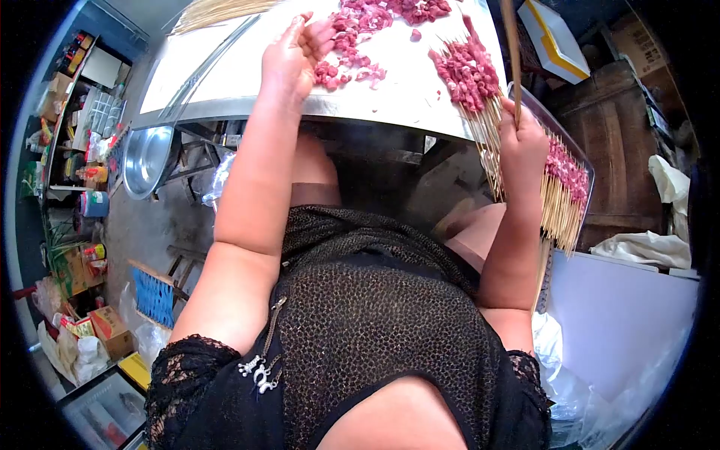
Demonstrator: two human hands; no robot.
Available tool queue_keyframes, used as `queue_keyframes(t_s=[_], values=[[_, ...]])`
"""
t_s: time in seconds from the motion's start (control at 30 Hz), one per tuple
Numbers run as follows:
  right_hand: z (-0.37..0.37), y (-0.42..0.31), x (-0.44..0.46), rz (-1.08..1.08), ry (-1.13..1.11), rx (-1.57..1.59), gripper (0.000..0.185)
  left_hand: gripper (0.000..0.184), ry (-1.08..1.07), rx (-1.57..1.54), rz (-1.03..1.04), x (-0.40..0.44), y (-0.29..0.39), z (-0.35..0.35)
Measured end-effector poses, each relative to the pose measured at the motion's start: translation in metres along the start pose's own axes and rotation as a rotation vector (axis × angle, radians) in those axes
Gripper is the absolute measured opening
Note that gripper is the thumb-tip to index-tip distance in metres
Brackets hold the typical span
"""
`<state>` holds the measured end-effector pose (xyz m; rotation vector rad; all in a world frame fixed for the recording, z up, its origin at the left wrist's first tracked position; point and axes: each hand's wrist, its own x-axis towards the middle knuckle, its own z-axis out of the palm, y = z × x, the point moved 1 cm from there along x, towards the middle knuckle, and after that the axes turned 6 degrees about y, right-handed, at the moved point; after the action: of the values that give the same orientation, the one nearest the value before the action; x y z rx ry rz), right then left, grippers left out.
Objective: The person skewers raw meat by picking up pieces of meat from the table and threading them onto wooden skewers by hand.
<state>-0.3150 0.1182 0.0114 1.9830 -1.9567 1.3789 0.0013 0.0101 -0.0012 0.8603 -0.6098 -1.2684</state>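
Note:
Over the white table (405,97), my left hand (300,56) is open with its fingers apart, beside a scatter of cut raw red meat (352,45). I cannot see any piece held in it. My right hand (523,139) is closed at the table's right edge, fingers pinched on a thin brown wooden stick (513,60) that points up and away. Left of that hand lies a row of meat skewers (469,75), their bare ends hanging over the table edge. More skewers of meat (566,176) lie in a tray (591,180) beyond my right wrist.
Bare bamboo skewers (217,15) and thin metal rods (206,64) lie on the table's left. A metal basin (148,161) stands below at left, near cluttered shelves (79,120). To the right are a foam box (555,41), a wooden panel (611,142) and a white surface (615,307).

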Motion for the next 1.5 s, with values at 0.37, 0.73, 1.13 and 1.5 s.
queue_keyframes(t_s=[0.37,0.73,1.13,1.5], values=[[-0.021,-0.013,-0.016,-0.107,-0.037,-0.336,0.021,0.023,-0.482,1.425,0.834,0.028,-0.023,0.022],[-0.016,-0.038,-0.052,0.628,-0.533,0.756,0.024,0.015,-0.532,1.914,0.437,0.022,-0.002,0.018],[0.035,-0.042,-0.058,0.627,-0.537,0.731,0.024,0.024,-0.337,0.287,-0.436,0.007,-0.001,-0.007],[0.043,-0.069,-0.057,0.670,-0.559,1.017,0.029,0.029,-0.255,-0.230,-0.405,-0.034,-0.023,0.020]])
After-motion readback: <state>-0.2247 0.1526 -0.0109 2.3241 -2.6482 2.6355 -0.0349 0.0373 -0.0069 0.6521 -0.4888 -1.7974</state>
